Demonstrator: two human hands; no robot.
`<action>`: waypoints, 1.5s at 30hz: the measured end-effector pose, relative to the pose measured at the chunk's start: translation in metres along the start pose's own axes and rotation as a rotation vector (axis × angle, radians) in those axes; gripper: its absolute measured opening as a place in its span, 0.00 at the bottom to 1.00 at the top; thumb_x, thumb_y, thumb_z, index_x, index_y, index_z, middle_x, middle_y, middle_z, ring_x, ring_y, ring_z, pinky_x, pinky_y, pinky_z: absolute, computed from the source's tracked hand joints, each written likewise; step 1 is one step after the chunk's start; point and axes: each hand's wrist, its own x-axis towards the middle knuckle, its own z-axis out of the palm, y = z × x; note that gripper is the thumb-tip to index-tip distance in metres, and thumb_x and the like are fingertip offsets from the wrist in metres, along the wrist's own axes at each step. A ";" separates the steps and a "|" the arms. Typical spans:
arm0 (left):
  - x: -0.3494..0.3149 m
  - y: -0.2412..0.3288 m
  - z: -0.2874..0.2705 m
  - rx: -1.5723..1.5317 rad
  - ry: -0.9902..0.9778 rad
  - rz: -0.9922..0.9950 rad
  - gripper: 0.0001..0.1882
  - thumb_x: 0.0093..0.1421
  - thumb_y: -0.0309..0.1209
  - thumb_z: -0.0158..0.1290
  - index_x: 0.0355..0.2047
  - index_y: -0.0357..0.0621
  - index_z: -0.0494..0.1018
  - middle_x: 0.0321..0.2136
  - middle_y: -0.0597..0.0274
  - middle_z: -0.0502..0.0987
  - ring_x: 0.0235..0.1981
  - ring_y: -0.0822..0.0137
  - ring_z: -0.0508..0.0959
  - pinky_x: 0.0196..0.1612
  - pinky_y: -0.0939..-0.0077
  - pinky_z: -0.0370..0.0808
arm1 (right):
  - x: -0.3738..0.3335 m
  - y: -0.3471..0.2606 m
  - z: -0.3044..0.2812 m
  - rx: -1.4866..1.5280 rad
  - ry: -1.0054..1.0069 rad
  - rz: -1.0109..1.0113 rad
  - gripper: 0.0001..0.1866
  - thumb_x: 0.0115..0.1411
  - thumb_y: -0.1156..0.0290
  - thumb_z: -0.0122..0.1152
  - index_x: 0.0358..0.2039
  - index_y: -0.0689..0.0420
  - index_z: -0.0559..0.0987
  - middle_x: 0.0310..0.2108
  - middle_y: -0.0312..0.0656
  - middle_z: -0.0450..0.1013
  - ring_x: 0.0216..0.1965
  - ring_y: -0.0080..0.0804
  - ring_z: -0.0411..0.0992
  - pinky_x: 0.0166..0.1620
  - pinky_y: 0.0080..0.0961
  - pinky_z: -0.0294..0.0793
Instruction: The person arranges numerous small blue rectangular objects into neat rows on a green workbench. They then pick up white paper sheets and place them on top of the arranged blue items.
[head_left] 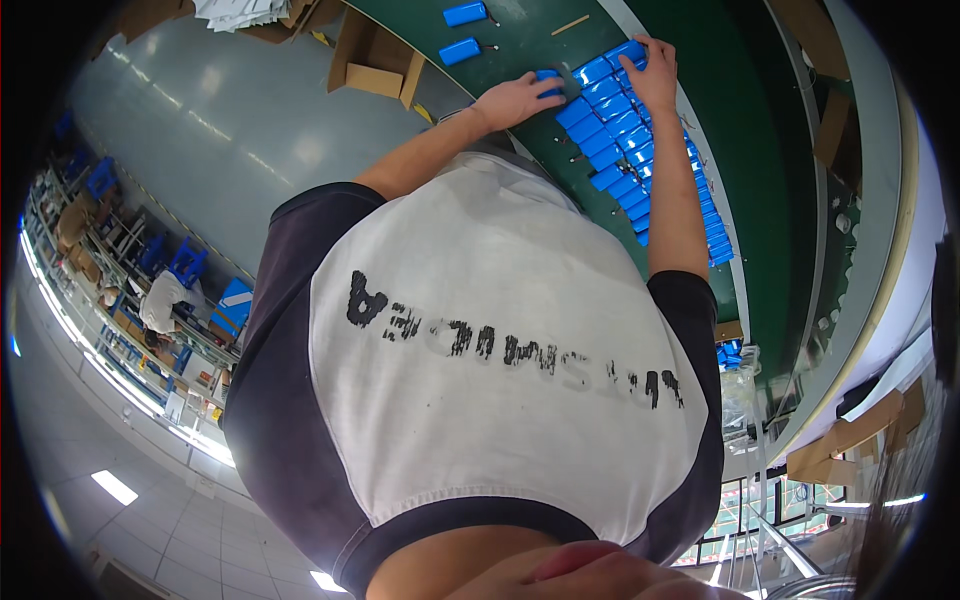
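My left hand (515, 102) is closed around a blue battery pack (547, 78), fingers over it, just left of the stacked rows. At the far end of those rows, my right hand (655, 76) grips another blue battery pack (628, 50) between thumb and fingers. The rows of shiny blue packs (620, 125) lie close together on the green work surface (530, 40), running down past my right forearm, which hides some of them. Short wire leads stick out along their edges.
Two loose blue packs with leads, a nearer one (460, 51) and a farther one (465, 14), lie left of the rows. Beyond them is a thin wooden stick (570, 25). An open cardboard box (375, 60) stands beyond my left arm. A pale rail (712, 170) edges the surface.
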 end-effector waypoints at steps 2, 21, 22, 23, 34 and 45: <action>-0.003 0.002 0.003 -0.070 0.084 -0.145 0.22 0.59 0.29 0.58 0.54 0.58 0.73 0.55 0.64 0.70 0.50 0.57 0.76 0.48 0.64 0.80 | 0.001 0.002 0.000 -0.001 -0.004 0.005 0.28 0.57 0.56 0.71 0.58 0.43 0.77 0.57 0.47 0.66 0.60 0.50 0.68 0.63 0.42 0.68; 0.009 0.032 0.014 -0.488 0.216 -0.416 0.35 0.51 0.29 0.68 0.60 0.48 0.68 0.45 0.52 0.72 0.48 0.49 0.75 0.53 0.59 0.75 | 0.003 0.009 -0.003 -0.047 -0.089 -0.117 0.24 0.57 0.58 0.71 0.55 0.39 0.79 0.51 0.44 0.73 0.55 0.46 0.71 0.61 0.40 0.67; 0.011 0.032 0.013 -0.492 0.206 -0.399 0.37 0.51 0.28 0.67 0.62 0.49 0.67 0.47 0.52 0.71 0.49 0.48 0.74 0.55 0.58 0.74 | 0.003 0.009 -0.003 -0.042 -0.077 -0.140 0.24 0.57 0.58 0.71 0.55 0.39 0.79 0.51 0.43 0.74 0.54 0.46 0.71 0.61 0.40 0.66; 0.011 0.032 0.012 -0.497 0.197 -0.383 0.38 0.51 0.27 0.67 0.64 0.49 0.66 0.48 0.52 0.71 0.51 0.48 0.74 0.56 0.58 0.74 | 0.001 0.010 -0.002 -0.038 -0.075 -0.142 0.23 0.57 0.58 0.71 0.55 0.39 0.79 0.50 0.43 0.74 0.54 0.46 0.71 0.61 0.41 0.66; -0.041 -0.034 -0.041 0.077 0.559 -0.710 0.29 0.49 0.30 0.67 0.53 0.56 0.75 0.52 0.53 0.71 0.52 0.45 0.70 0.53 0.52 0.72 | 0.003 -0.063 -0.007 0.094 0.104 -0.223 0.20 0.61 0.60 0.66 0.53 0.45 0.79 0.50 0.45 0.75 0.54 0.44 0.73 0.59 0.41 0.70; -0.043 -0.059 -0.035 -0.038 0.430 -0.647 0.22 0.51 0.20 0.56 0.46 0.55 0.83 0.54 0.49 0.70 0.54 0.46 0.73 0.57 0.58 0.74 | 0.060 -0.213 0.117 -0.101 -0.196 -0.340 0.24 0.56 0.57 0.69 0.54 0.35 0.77 0.52 0.46 0.68 0.53 0.53 0.71 0.48 0.46 0.80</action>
